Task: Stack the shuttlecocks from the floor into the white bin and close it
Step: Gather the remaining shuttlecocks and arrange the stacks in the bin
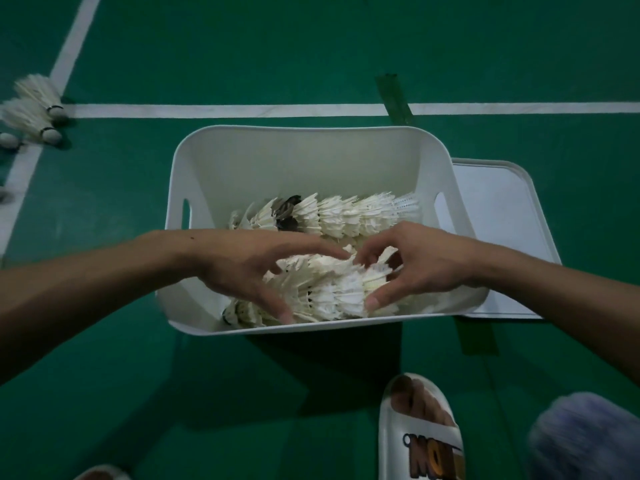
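Slipper strap lettering — partial, illegible

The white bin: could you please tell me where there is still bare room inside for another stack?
A bare strip runs along the left wall of the white bin, by the handle slot, left of both rows. The near half is crowded: the left hand rests on the front stack and the right hand grips it. Behind the rear row, I cannot tell.

I am seeing a white bin holding cream-white shuttlecocks, with one dark brown shuttlecock among them. The floor is showing green with white lines, and my white slipper is bearing orange, black-edged lettering.
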A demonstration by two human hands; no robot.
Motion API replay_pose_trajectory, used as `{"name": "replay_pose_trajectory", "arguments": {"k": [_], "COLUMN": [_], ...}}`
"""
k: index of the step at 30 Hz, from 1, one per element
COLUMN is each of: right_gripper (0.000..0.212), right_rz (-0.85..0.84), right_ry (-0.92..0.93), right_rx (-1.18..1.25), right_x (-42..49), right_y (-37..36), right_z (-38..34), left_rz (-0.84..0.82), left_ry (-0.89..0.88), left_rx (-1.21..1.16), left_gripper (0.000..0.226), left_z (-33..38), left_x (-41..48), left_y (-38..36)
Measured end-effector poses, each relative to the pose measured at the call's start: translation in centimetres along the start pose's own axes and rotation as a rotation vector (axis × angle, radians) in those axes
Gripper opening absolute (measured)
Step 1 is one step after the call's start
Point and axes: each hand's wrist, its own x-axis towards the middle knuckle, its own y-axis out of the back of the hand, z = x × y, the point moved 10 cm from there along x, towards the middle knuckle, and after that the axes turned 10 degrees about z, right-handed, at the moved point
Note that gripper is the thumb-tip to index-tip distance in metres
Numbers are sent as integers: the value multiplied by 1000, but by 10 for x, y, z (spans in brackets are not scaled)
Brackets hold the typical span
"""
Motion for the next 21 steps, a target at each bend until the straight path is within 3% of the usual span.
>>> {"name": "replay_pose_trajectory", "arguments": {"k": [3,11,16,21], "right_gripper": [79,71,55,59], "right_rz": [-118,-60,-17,-20], "right_ry": [-43,-29,12,13], "right_rx": [58,54,-38,-174], "right_x": [-4,3,3,6], "right_y": [-7,-11,-14,-10], "right_z": [7,12,12,12], "left_rz": [-11,-90,-127,-126], "left_ry": [-10,-6,26,39], "left_rx": [56,262,320,330], "left_gripper": [90,88,81,78], "left_z": [-5,-13,-22,-24], "left_x": [-8,1,11,17], "left_y": [7,-20,-29,-30]}}
